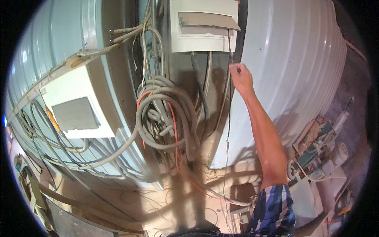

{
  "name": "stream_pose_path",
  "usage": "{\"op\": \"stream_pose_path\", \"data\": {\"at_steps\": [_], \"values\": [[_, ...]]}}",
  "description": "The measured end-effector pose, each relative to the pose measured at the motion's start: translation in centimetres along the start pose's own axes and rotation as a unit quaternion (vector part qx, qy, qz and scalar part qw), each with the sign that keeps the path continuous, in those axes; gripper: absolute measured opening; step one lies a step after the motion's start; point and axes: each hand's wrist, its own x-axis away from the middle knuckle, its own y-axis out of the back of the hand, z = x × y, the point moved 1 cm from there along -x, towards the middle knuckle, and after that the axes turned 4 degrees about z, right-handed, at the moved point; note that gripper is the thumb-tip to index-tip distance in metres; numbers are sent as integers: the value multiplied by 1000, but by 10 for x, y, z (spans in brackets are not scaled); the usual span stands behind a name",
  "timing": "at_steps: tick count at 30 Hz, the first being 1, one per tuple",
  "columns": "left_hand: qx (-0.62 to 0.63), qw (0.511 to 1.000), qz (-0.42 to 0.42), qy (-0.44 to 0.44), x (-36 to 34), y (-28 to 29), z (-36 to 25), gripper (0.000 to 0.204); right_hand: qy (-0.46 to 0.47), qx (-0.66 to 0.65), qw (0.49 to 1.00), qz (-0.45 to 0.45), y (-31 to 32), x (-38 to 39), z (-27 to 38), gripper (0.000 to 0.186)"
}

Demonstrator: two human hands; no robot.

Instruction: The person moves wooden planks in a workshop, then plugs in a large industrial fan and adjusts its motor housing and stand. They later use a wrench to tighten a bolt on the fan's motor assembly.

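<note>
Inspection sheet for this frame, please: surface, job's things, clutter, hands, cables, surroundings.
Surface: sandy floor, strewn with wires.
Job's things: thin dark wire hanging below the upper white box.
Clutter: machine parts at right.
Hands: right hand closed on the thin dark wire; left hand not in view.
Cables: coiled grey conduit with an orange cable.
Surroundings: pale corrugated walls; second white box at left.

My right hand (240, 77) is raised and closed around a thin dark wire (229, 118). The wire hangs from the underside of the white wall box (203, 37) at the far centre, passes through my grip just below the box's right corner, and drops nearly straight down, slack and slightly bowed, toward the sandy floor near me.
</note>
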Motion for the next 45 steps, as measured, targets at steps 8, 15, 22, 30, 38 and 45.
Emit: {"op": "stream_pose_path", "data": {"at_steps": [8, 15, 22, 30, 38, 45], "values": [[149, 986, -72, 17, 25, -37, 20, 23, 40, 4, 996, -85, -52, -165, -33, 52], [435, 892, -104, -63, 69, -87, 110, 28, 50, -54, 994, -78, -51, -243, -37, 48], [270, 951, -135, -59, 93, -117, 108, 23, -60, 29, 998, -6, -64, -283, -50, 50], [276, 936, -220, -4, 92, -127, 91, 23, 16, 166, 983, -80, -76, -307, -69, 59], [290, 941, -174, -3, 95, -119, 106, 21, 113, 60, 983, -130, -47, -277, -26, 74], [33, 994, -104, -28, 23, -99, 87, 22, 101, 11, 995, -13, 7, -184, 15, 48]]}}
